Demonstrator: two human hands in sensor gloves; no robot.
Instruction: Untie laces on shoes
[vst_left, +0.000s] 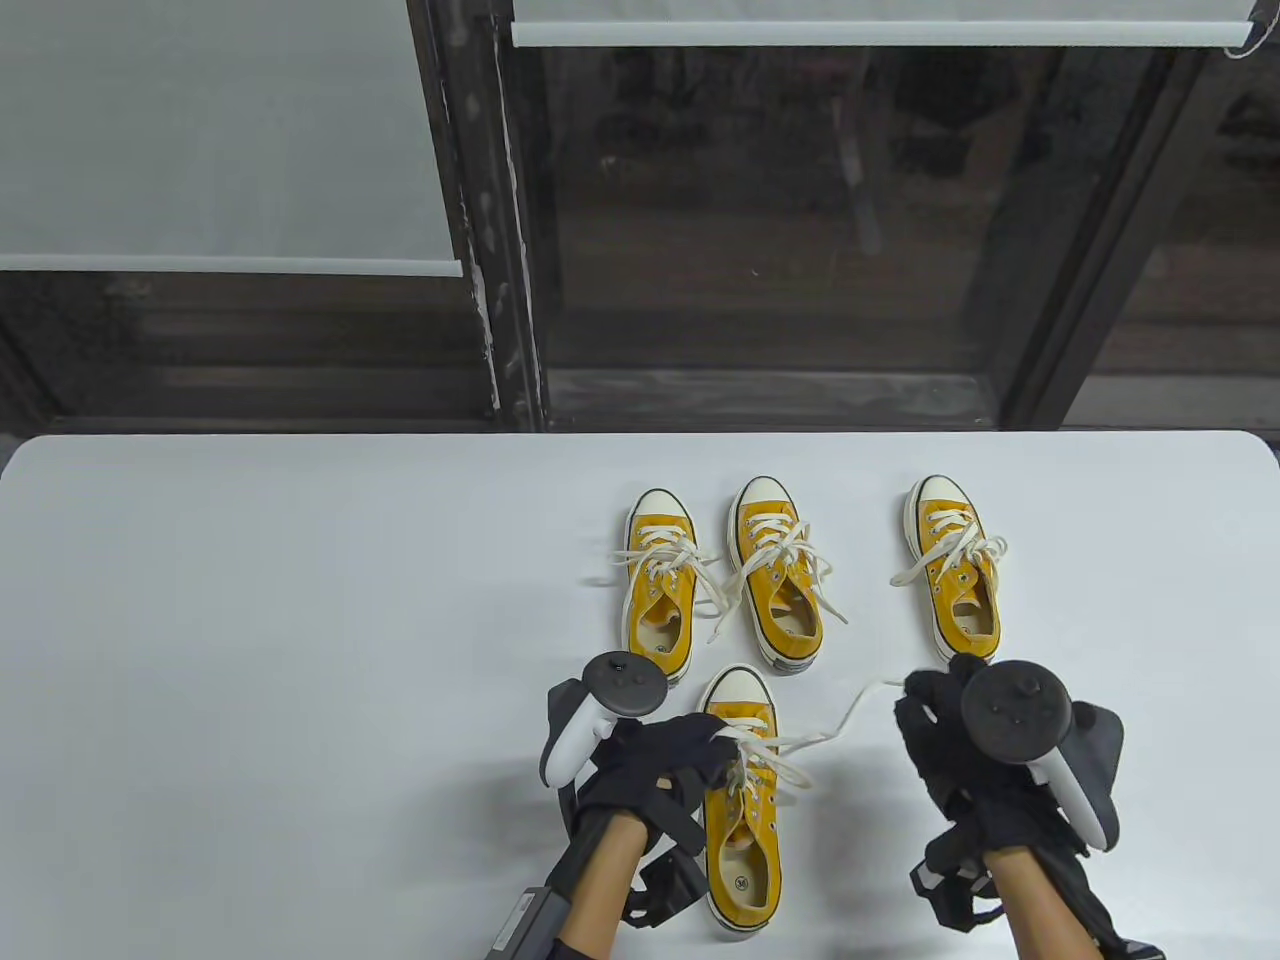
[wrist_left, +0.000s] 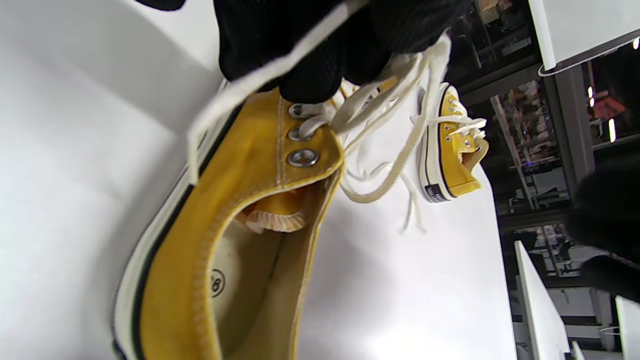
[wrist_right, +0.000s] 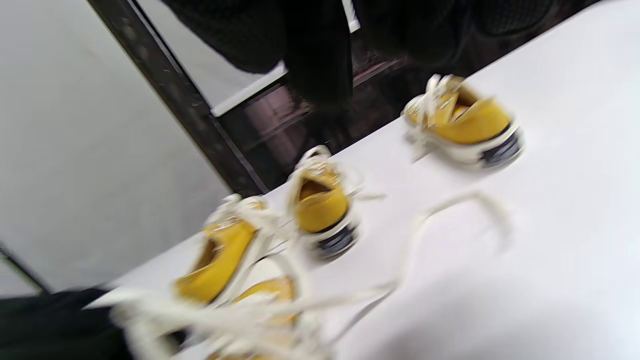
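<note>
Little can be read here. Inside the nearest yellow shoe (wrist_left: 240, 260), a round printed stamp (wrist_left: 216, 283) sits on the cream insole; in the left wrist view it shows what looks like the digit 8, the rest cut off by the shoe's edge. In the table view the same stamp (vst_left: 743, 882) appears as a dark circle, too small to read. The dark heel patch (wrist_left: 434, 192) on a farther shoe (wrist_left: 452, 145) carries pale marks, illegible.
</note>
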